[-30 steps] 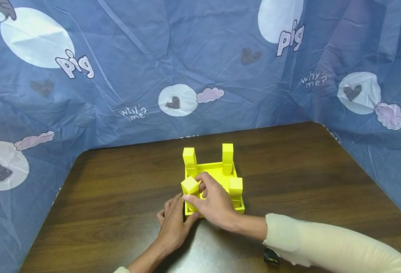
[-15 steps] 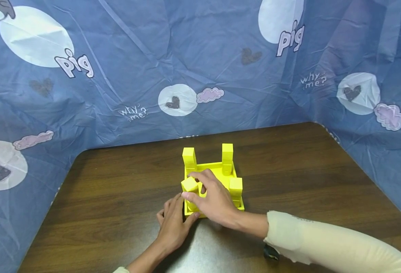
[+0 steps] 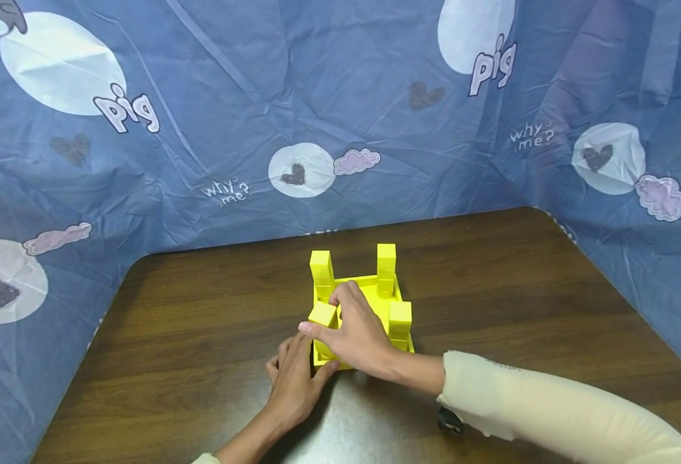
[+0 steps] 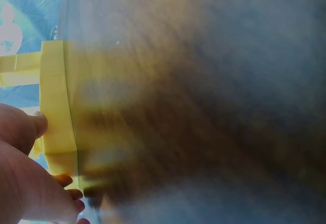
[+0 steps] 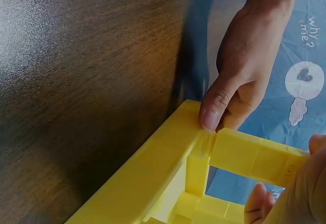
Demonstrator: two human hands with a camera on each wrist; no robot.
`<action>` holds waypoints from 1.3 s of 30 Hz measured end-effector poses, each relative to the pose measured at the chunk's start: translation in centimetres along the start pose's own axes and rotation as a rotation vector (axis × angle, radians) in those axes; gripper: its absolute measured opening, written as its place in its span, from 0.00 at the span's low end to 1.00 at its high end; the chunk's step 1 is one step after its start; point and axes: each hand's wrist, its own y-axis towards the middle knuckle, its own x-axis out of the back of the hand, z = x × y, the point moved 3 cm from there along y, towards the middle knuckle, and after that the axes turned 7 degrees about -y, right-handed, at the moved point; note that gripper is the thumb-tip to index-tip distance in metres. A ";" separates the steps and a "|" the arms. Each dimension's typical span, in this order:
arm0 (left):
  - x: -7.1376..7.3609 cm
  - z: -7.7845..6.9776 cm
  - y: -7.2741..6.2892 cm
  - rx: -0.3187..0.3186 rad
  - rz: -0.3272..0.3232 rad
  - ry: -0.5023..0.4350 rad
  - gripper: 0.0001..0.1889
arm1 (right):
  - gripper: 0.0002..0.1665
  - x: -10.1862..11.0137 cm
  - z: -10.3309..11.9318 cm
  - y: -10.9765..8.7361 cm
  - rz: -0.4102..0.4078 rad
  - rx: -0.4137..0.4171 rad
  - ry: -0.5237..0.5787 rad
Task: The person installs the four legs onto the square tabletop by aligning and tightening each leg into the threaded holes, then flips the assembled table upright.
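A yellow toy table, upside down with four square legs pointing up, lies on the brown tabletop; its base (image 3: pixel 369 298) has a raised rim. My left hand (image 3: pixel 296 383) grips the near left corner, thumb on the front edge and fingers along the left side. In the right wrist view that thumb (image 5: pixel 211 118) presses right beside the foot of the near left leg (image 5: pixel 249 155). My right hand (image 3: pixel 365 336) holds this leg near its top, thumb in front and fingers behind. The left wrist view shows the base's side wall (image 4: pixel 57 102) beside the left hand (image 4: pixel 25 178).
Another leg (image 3: pixel 400 316) stands at the near right corner, with two more legs at the far corners, a far left one (image 3: pixel 321 267) and a far right one (image 3: pixel 386 264). A printed blue cloth (image 3: pixel 212 129) hangs behind the brown wooden table (image 3: pixel 172 335).
The near left leg has turned about its upright axis under my right hand's fingers. The right thumb has shifted left across it and the right forearm has shifted slightly. The left hand stays put.
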 end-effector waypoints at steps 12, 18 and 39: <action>0.1 -0.1 0.0 -0.002 0.017 -0.020 0.31 | 0.33 0.1 -0.4 -0.1 0.145 0.094 0.093; 0.1 -0.1 -0.1 -0.007 0.012 -0.014 0.29 | 0.30 0.1 -0.4 0.2 0.152 0.121 0.136; 0.0 0.0 0.0 -0.004 -0.001 -0.027 0.30 | 0.27 0.0 -0.5 0.4 0.085 0.032 0.107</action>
